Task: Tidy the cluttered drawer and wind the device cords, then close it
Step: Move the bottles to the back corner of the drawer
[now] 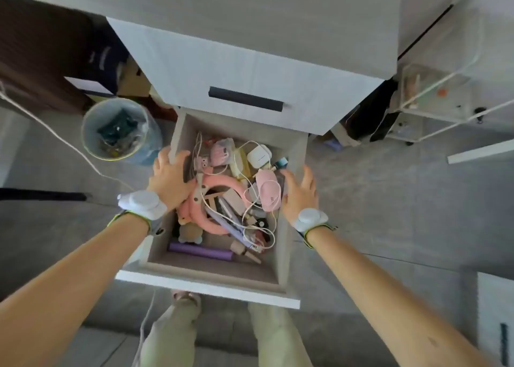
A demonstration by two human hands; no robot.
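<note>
**Figure. Opening stage of the tidying task, seen from the head camera.** We found the drawer point(205, 286) pulled fully out from beneath the white cabinet front point(250, 69), directly ahead of the person's knees, with nothing yet put in order.

Its contents lay heaped:
- A white cord point(274, 229) ran in loose, unwound loops over the other things.
- A white adapter point(258, 155) sat toward the back.
- A pink ring point(219, 180) lay across the middle.
- A pink case point(268, 194) lay just beside the right wall.
- A plush toy point(189, 232) and a purple tube point(200, 251) rested near the front.

The left hand point(169, 176) lay on the drawer's left wall. The wall's edge ran between fingers and thumb, so we took it to be holding the wall, though the wide-angle view left the grip uncertain. The right hand point(300, 194) stood at the right wall with fingers straight and spread, holding nothing. We could not tell whether it touched the wood.

We judged every step to be outstanding: sorting the clutter, winding the cords and closing the drawer.

Outside the drawer, a lined waste bin point(150, 144) stood near the left wall, and a white wire trolley point(445, 102) stood well apart to the right.
</note>
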